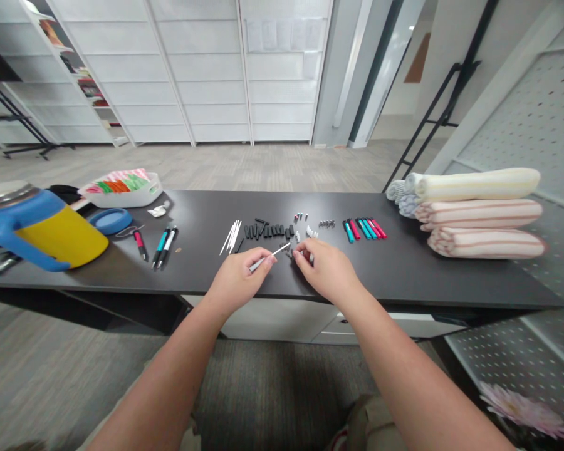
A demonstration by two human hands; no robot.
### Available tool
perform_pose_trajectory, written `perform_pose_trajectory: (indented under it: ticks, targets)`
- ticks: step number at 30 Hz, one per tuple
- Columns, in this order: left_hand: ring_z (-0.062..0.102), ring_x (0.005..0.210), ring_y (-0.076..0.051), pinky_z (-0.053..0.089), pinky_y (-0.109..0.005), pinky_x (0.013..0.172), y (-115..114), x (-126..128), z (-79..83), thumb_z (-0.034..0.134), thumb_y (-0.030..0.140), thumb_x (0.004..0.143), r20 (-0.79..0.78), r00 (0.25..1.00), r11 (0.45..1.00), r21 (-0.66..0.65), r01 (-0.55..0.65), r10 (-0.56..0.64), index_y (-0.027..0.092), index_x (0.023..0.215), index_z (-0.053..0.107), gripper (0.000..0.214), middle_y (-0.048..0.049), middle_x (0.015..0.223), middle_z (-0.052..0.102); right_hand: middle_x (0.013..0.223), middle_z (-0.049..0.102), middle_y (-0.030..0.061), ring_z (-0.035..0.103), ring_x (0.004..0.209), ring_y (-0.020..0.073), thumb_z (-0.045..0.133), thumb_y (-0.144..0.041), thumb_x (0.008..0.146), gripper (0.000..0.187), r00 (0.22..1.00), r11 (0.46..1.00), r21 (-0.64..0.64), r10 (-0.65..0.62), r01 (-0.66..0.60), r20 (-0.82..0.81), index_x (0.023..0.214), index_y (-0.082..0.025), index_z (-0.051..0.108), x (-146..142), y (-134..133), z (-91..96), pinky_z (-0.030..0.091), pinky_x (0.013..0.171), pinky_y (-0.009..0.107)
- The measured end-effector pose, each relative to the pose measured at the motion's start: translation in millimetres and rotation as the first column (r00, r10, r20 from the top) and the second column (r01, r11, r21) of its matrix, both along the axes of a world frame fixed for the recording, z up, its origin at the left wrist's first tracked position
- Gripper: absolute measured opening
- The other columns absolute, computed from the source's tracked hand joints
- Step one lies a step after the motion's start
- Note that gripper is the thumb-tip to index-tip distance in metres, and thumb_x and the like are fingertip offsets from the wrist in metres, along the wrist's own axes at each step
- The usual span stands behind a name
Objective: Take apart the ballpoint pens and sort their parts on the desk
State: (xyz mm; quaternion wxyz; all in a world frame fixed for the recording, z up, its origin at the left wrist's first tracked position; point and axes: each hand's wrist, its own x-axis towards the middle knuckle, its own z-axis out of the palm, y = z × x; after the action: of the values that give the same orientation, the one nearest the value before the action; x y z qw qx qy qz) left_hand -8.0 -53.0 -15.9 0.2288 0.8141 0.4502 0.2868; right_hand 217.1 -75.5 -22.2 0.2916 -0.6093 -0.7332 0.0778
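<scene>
My left hand is closed in a pinch on a thin white pen refill that points right, just above the black table. My right hand is curled, its fingertips pinching a small pen part I cannot make out, close to the refill's tip. Behind the hands lie a bunch of white refills, a row of black pen sleeves, small white and metal parts, and several teal and red pen barrels.
Three finished pens lie left of centre. A yellow jug with a blue handle, a blue lid and a white tray of coloured items stand at the left. Rolled striped towels are stacked at the right.
</scene>
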Motion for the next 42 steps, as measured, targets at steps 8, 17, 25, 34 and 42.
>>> perform_pose_trajectory:
  ticks: [8, 17, 25, 34, 42]
  targets:
    - [0.069, 0.086, -0.019, 0.044, -0.027, 0.075, -1.4, 3.0, 0.1, 0.048, 0.042, 0.104, -0.084, 0.995, 0.997, 0.050, 0.056, -0.051, 0.026, 0.100, 0.073, 0.030, 0.0000, 0.096, 0.078, 0.089, 0.068, 0.0000, 0.054, 0.065, 0.0129, 0.067, -0.051, 0.093, 0.039, 0.802, 0.965, -0.091, 0.149, -0.245, -0.578, 0.119, -0.022, 0.070, 14.5, 5.0, -4.7, 0.042, 0.061, 0.026]
    - [0.069, 0.089, -0.020, 0.045, -0.028, 0.075, -3.0, 1.9, 0.0, 0.049, 0.043, 0.103, -0.071, 0.996, 0.998, 0.034, 0.060, -0.057, 0.026, 0.101, 0.074, 0.030, -0.0008, 0.098, 0.078, 0.086, 0.074, 0.0015, 0.061, 0.075, 0.0160, 0.067, -0.049, 0.093, 0.029, 0.801, 0.964, -0.098, 0.146, -0.247, -0.581, 0.096, -0.020, 0.074, 16.5, 6.6, -5.2, 0.045, 0.070, 0.028]
    - [0.063, 0.069, -0.017, 0.042, -0.026, 0.061, 7.5, -3.3, -0.8, 0.057, 0.059, 0.096, 0.156, 0.979, 0.981, -0.160, -0.107, 0.132, 0.021, 0.099, 0.076, 0.042, 0.0009, 0.076, 0.073, 0.085, 0.073, 0.0056, 0.058, 0.064, 0.0152, 0.064, -0.054, 0.093, 0.036, 0.679, 0.993, 0.038, -0.047, 0.110, -0.732, 0.097, -0.018, 0.070, 13.4, 0.8, -3.9, 0.042, 0.059, 0.027]
    - [0.066, 0.075, -0.020, 0.049, -0.028, 0.064, 2.7, 11.5, -0.8, 0.064, 0.060, 0.090, 0.469, 0.877, 0.943, -0.327, 0.063, 0.104, 0.018, 0.101, 0.078, 0.046, -0.0019, 0.063, 0.066, 0.079, 0.068, 0.0008, 0.059, 0.065, 0.0141, 0.061, -0.029, 0.094, 0.010, 0.939, 0.968, 0.225, 0.177, -0.111, -0.296, 0.087, -0.022, 0.064, -39.5, -15.1, -5.5, 0.044, 0.067, 0.027]
    - [0.050, 0.052, -0.015, 0.034, -0.027, 0.052, 12.1, -5.7, 2.7, 0.047, 0.066, 0.097, 0.281, 0.904, 0.941, -0.204, -0.271, 0.321, 0.020, 0.093, 0.073, 0.053, 0.0003, 0.060, 0.058, 0.078, 0.065, -0.0001, 0.058, 0.066, 0.0145, 0.057, -0.033, 0.098, 0.014, 0.933, 0.969, 0.167, 0.226, -0.184, -0.279, 0.096, -0.022, 0.066, -38.2, -16.3, -0.4, 0.044, 0.067, 0.027]
